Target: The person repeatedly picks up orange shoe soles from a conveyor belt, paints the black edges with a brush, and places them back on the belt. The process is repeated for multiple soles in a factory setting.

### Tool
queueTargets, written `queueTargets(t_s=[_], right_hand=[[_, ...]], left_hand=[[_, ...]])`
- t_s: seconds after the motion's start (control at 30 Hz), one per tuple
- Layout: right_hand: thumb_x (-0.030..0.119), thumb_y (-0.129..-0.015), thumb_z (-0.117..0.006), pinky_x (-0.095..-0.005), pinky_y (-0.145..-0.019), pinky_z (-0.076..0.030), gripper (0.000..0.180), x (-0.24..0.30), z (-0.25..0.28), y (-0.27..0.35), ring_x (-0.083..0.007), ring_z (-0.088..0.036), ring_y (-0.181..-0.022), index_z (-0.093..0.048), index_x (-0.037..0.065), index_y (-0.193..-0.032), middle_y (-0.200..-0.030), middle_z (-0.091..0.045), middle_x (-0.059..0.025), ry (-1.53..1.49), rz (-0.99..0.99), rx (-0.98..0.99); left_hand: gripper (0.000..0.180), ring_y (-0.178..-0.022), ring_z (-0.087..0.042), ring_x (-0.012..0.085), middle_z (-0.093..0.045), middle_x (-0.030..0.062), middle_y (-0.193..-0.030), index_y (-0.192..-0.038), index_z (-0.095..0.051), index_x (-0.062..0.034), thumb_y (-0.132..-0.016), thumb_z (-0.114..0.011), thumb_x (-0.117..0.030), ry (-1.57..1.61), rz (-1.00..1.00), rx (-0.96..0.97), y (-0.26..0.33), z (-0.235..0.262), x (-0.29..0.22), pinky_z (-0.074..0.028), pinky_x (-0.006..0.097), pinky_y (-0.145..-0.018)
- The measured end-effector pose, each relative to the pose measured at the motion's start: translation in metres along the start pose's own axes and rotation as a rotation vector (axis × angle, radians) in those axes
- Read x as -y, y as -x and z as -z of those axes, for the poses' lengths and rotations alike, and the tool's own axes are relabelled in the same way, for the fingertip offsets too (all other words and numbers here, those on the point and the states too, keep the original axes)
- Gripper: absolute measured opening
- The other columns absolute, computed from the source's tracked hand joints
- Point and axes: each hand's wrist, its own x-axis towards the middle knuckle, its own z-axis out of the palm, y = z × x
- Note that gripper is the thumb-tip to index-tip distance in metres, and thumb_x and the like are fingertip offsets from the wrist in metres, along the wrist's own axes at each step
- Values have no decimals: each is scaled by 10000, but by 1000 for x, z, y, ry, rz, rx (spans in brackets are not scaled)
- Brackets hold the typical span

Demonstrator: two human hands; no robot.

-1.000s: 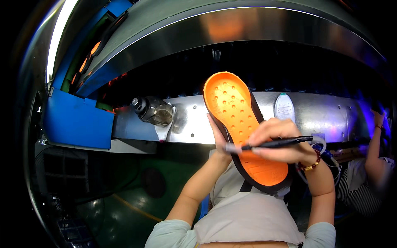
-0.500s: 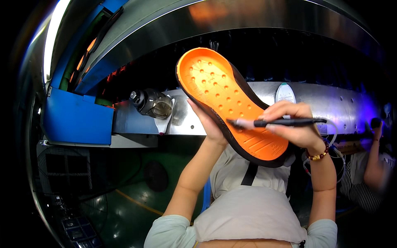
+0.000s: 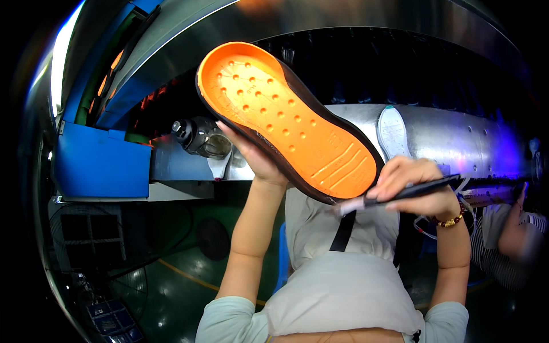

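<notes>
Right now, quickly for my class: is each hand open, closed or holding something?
Left hand: holding the orange-and-black shoe sole, fingers mostly hidden underneath.
Right hand: closed around a black-handled brush.

A dimpled orange shoe sole (image 3: 274,114) with a black sidewall slants in the left hand (image 3: 258,161), overlapping the steel worktop's (image 3: 446,140) near edge; at its lower-right end, the right hand (image 3: 426,170) grips a slim black-handled brush (image 3: 414,188), tip blurred.
</notes>
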Motion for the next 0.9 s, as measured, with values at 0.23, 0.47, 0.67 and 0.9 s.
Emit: queueTargets(t_s=[0.23, 0.47, 0.67, 0.9], right_hand=[[64, -636, -712, -276, -790, -404, 201, 4, 0, 10, -140, -528, -848, -671, 80, -833, -869, -656, -41, 300, 4, 49], [50, -628, -711, -324, -847, -361, 210, 0, 2, 14, -153, -500, -931, -666, 64, -833, -880, -655, -20, 459, -59, -28], [-65, -630, -631, -354, -865, -410, 191, -7, 13, 11, -240, -570, -909, -626, -16, -814, -873, -632, -165, -166, -67, -199], [-56, -706, -594, -357, -833, -460, 168, -3, -38, -10, -264, -584, -916, -558, -31, -868, -926, -597, -208, -660, -55, -424]], left_hand=[[605, -1119, -451, 214, -433, 36, -1254, -1251, -371, -134, -857, -234, -571, 96, 37, 148, -8, -3, -8, -368, 356, -945], [601, -1120, -451, 216, -427, 42, -1261, -1249, -374, -130, -858, -239, -567, 71, 42, 156, -18, -9, -15, -370, 364, -943], [584, -1111, -459, 230, -414, 102, -1268, -1245, -377, -88, -871, -275, -525, -200, -15, -91, -29, -38, -21, -379, 384, -934], [944, -1228, -286, 184, -265, 70, -1365, -1343, -198, -64, -714, -102, -761, -84, -120, 267, 29, -14, 28, -229, 332, -1018]])
